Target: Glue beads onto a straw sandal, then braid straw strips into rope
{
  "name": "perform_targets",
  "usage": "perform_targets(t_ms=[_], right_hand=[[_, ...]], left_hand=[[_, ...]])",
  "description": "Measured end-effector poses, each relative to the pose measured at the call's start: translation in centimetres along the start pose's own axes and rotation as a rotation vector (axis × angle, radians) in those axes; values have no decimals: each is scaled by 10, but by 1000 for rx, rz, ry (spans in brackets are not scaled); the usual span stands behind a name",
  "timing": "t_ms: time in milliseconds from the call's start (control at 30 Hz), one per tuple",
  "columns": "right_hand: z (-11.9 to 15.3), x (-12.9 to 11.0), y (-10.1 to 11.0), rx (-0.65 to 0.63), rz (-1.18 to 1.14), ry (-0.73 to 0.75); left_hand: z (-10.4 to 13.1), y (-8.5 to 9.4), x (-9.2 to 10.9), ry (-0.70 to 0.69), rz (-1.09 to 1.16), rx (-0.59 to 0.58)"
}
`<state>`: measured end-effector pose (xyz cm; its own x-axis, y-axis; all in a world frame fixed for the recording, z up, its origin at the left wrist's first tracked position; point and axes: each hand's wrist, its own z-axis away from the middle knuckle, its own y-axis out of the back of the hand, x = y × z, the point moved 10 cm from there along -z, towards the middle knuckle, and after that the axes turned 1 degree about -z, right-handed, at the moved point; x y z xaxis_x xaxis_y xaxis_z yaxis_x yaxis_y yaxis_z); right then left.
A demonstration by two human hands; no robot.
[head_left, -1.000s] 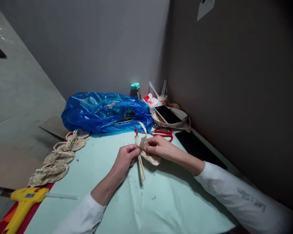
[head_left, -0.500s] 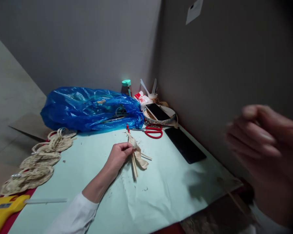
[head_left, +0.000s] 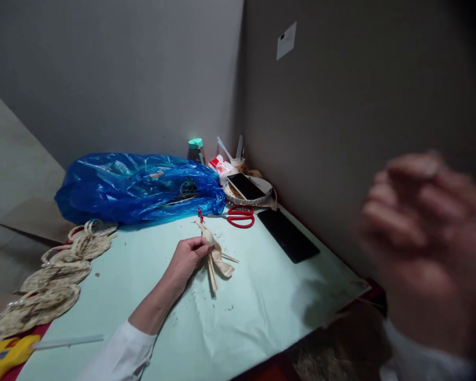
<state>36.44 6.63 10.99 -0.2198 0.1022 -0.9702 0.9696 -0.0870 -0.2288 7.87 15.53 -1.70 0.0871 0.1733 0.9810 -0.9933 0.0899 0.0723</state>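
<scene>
One husk bundle [head_left: 214, 255] pinched in my left hand [head_left: 186, 257]; right hand [head_left: 420, 248] blurred, grip unreadable; wrap may loosen unsupported.

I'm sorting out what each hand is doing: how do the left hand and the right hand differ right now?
The left hand rests low on the pale green table cover, pinching a bundle of dried straw strips; the right hand is raised off the table, close to the camera. The left is sharp, the right blurred. Both have white sleeves.
</scene>
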Motion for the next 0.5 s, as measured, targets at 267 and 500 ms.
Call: perform_targets(t_ms=[267,500], right_hand=[[71,111,-87,-300,-314,-459],[-45,25,-135,-463,610,255]], left_hand=[[-1,-1,-3,8,29,-6],[1,0,-1,-3,89,-16]])
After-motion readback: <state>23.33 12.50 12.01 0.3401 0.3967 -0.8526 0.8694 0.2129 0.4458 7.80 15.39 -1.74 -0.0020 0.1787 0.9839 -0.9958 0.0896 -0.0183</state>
